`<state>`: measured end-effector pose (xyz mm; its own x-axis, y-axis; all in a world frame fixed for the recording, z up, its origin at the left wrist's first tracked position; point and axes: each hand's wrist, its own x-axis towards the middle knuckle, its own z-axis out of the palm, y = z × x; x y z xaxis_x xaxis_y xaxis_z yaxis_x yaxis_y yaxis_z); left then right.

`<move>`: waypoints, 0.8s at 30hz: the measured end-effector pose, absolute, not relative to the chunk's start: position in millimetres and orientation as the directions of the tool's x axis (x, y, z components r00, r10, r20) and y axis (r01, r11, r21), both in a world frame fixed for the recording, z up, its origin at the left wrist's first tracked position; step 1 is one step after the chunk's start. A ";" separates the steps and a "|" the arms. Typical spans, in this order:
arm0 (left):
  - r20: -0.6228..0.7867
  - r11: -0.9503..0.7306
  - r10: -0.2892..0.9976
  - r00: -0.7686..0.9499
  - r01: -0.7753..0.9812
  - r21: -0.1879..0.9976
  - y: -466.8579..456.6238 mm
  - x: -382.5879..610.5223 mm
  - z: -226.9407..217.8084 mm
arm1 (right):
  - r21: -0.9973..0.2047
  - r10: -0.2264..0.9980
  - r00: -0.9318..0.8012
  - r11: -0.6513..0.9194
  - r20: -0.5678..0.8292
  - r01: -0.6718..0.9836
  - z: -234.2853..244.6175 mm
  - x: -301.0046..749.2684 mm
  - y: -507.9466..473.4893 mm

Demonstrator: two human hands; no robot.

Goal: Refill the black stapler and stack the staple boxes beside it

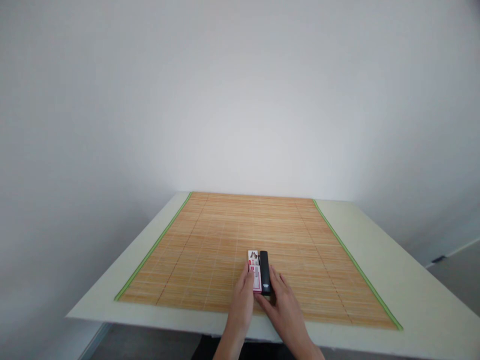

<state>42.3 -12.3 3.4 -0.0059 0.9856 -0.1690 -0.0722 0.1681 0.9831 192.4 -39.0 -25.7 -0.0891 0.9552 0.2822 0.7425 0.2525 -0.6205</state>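
Currently a small white-and-pink box (255,271) and a black stick-shaped device (264,272) are bracketed between both hands, lying side by side and touching along their long edges. The left hand (242,300) is laid against the box's left flank, fingers extended and close together, fingertips resting at its near end; whether the thumb is curled under cannot be told. The right hand (285,305) is set against the near right side of the black device, fingers stretched forward and slightly spread, palm down. Neither grip is closed around anything; both are flat, open contact, more a steadying or squaring press than a hold. Judged from this, the two items are being kept aligned and parallel, pointing away from the person. Both forearms come in from the bottom edge, converging toward the middle, wrists low and near the mat. Items are placed on a bamboo mat (210,235) with green edging, just inside its near edge, roughly centred. Mat is spread over a pale table (393,250) set against a plain white wall (240,100).
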 end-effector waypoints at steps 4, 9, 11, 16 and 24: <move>-0.173 0.175 0.985 0.022 -0.080 0.981 -7.5 36.0 2.7 | -0.612 0.951 -0.072 0.250 0.299 0.750 -28.5 193.5 -39.6; -0.187 0.187 0.982 0.003 0.012 0.982 -6.2 34.7 -6.1 | -0.613 0.947 -0.084 0.268 0.311 0.743 -26.6 194.8 -38.7; -0.165 0.165 0.986 -0.009 0.064 0.984 -6.1 35.3 -6.9 | -0.617 0.946 -0.082 0.269 0.313 0.739 -24.3 194.8 -38.1; -0.053 0.056 0.998 -0.019 0.247 0.967 -6.9 37.8 2.1 | -0.635 0.946 -0.059 0.260 0.320 0.727 -22.7 193.6 -37.1; -0.071 0.064 0.997 0.014 0.291 0.955 -8.8 53.7 10.2 | -0.652 0.956 -0.077 0.251 0.283 0.715 -27.5 214.1 -37.9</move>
<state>53.7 -8.8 10.2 0.0138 0.9974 -0.0714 0.2906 0.0643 0.9547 214.1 -37.9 -27.5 -0.0769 0.9561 0.2828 0.7153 0.2505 -0.6524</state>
